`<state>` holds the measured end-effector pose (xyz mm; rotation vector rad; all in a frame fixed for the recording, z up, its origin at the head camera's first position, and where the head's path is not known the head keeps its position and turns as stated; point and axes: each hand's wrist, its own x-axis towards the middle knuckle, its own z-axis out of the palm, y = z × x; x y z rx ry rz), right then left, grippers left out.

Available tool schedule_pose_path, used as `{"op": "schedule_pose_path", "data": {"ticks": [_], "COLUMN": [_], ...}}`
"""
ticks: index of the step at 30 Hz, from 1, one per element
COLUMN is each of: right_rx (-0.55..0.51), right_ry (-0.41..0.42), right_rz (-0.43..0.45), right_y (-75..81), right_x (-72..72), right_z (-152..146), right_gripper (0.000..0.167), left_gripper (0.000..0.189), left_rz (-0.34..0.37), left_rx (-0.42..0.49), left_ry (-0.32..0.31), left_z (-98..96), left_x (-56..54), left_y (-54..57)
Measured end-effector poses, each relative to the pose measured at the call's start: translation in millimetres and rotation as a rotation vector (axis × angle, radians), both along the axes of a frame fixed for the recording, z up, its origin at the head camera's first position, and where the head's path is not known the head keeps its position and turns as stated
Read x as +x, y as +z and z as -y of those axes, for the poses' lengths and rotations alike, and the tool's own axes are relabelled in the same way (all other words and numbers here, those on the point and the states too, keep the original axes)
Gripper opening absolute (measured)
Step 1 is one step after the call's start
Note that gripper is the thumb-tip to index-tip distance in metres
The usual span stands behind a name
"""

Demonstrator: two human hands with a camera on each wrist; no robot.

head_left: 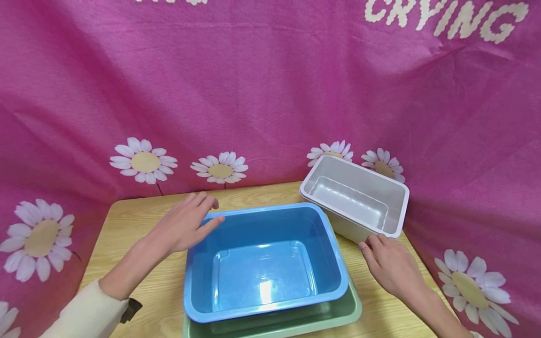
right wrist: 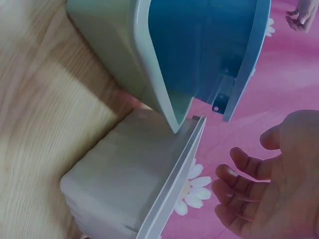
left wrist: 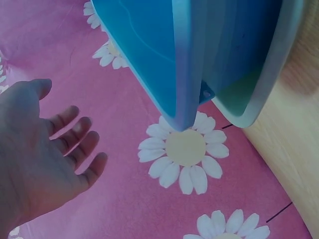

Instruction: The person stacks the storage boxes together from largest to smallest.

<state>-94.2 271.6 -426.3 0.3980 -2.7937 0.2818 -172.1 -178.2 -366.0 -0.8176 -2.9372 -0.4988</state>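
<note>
A blue plastic bin (head_left: 270, 213) sits nested inside a green bin (head_left: 354, 313), both hollow and upright at the table's near middle. Over the blue bin's far left corner hovers my left hand (head_left: 186, 227), fingers loosely bent and holding nothing; the left wrist view shows a gap between this hand (left wrist: 50, 154) and the blue rim (left wrist: 184, 99). My right hand (head_left: 393, 267) is by the near right corner of a grey bin (head_left: 355, 197), its fingers relaxed. Seen from the right wrist, that hand (right wrist: 284, 184) is apart from the grey bin (right wrist: 134, 169) and grips nothing.
A wooden table (head_left: 143, 211) carries the bins. A pink cloth (head_left: 262, 94) with daisies and white letters hangs behind and along both sides. The grey bin stands at the back right, close to the cloth and to the nested bins.
</note>
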Motion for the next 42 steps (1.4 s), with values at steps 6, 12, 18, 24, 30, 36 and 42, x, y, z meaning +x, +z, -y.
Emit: {"op": "schedule_pose_path", "data": {"ticks": [6,12,18,24,30,36,42], "right_rx": [-0.002,-0.009,-0.018,-0.020,-0.021,-0.021,-0.022], "right_ry": [0.001,-0.023,-0.042,-0.065,-0.078,-0.099,-0.136], "right_rz": [-0.032,-0.025,-0.010,0.012,0.021,0.016,0.009], "right_y": [-2.6,-4.6,-8.2,-12.0,-15.0,-21.2,-31.7], "right_x": [-4.7,-7.1,-8.5,-9.4,-10.3,-12.8,-17.7], "right_z": [-5,-8,-11,-18,-26,-37,-51], "right_gripper": [0.017,0.018,0.019,0.019,0.020,0.023,0.026], "left_gripper": [0.036,0.034,0.035,0.035,0.037,0.039,0.047], "left_rz": [-0.049,-0.028,0.018,0.032,0.064,0.093,0.124], "left_rx": [-0.011,-0.016,-0.026,-0.038,-0.073,-0.118,-0.173], "left_ry": [-0.051,-0.072,-0.088,-0.113,-0.106,-0.095,-0.078], "left_z": [-10.7,-25.4,-40.7,-58.1,-70.0,-80.3,-94.8], "left_x": [-14.6,-26.5,-39.0,-52.3,-61.7,-71.4,-82.1], "left_y": [2.0,5.8,6.9,5.9,3.0,0.4,-0.7]}}
